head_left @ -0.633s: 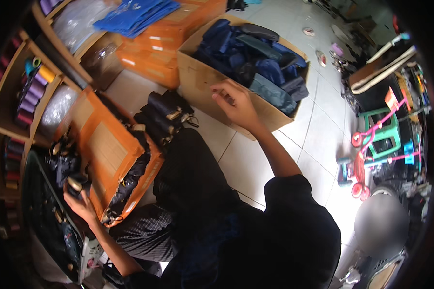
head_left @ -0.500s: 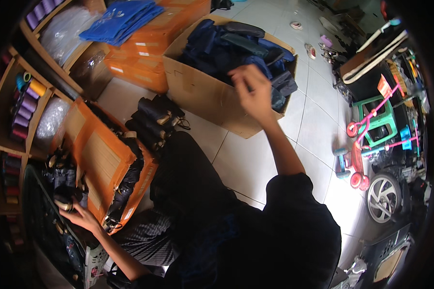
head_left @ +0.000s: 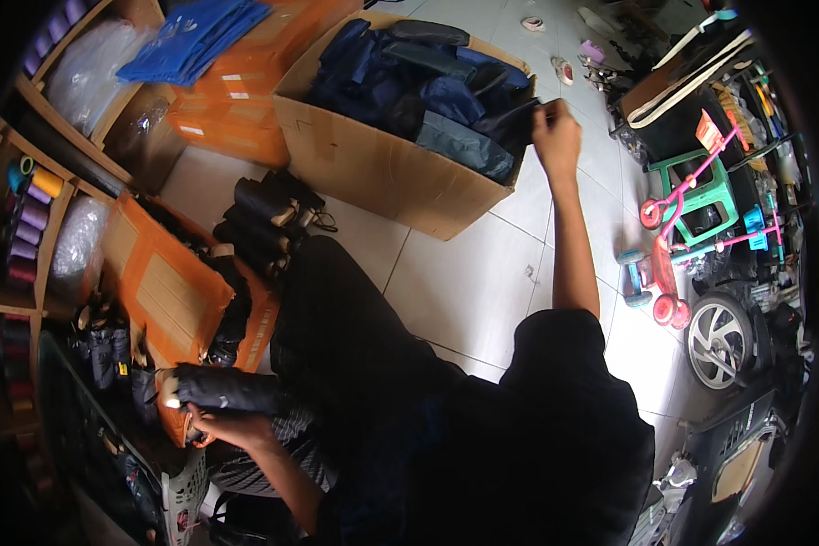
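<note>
Steadiness is probably coming from the left hand (head_left: 237,429), which is gripping a dark rolled bundle (head_left: 232,387) near its pale end (head_left: 170,390) at lower left, while the right hand (head_left: 558,138) is seemingly pinching dark cloth (head_left: 516,124) at the upper-centre carton (head_left: 364,171).

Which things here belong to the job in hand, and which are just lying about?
Seemingly in use:
Folded umbrella, in the left hand
Dark pouch, in the right hand
Open box with more pouches

Seemingly just lying about:
Scooter
Green stool
Wheel
Thread spools
</note>
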A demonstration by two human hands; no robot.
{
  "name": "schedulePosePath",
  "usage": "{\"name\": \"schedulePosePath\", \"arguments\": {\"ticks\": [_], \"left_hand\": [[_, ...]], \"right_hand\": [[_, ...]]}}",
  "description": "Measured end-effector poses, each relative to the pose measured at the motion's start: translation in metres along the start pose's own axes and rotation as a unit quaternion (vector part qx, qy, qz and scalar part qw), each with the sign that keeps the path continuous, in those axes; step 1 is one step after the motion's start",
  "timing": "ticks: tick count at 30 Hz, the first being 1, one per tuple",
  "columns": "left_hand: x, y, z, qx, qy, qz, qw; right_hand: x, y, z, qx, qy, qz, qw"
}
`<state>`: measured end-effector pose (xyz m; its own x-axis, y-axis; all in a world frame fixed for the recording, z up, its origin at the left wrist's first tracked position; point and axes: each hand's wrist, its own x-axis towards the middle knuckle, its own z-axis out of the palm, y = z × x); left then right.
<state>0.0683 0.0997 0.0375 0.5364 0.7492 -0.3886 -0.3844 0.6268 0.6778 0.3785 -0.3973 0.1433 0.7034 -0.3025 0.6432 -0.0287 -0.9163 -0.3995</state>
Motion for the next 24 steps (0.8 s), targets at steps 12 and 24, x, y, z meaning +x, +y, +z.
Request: {"name": "schedulePosePath", "arguments": {"ticks": [12,24], "left_hand": [[-0.050,-0.042,-0.017,0.106,-0.164,-0.114,0.974],[-0.077,-0.072,-0.024,0.282,-0.165,-0.006,0.945]], "right_hand": [[-0.196,-0.153,0.001,0.371,-0.146,-0.259,0.880],[-0.324,-0.120,0.020,0.401,-0.748,0.201,0.489]]}}
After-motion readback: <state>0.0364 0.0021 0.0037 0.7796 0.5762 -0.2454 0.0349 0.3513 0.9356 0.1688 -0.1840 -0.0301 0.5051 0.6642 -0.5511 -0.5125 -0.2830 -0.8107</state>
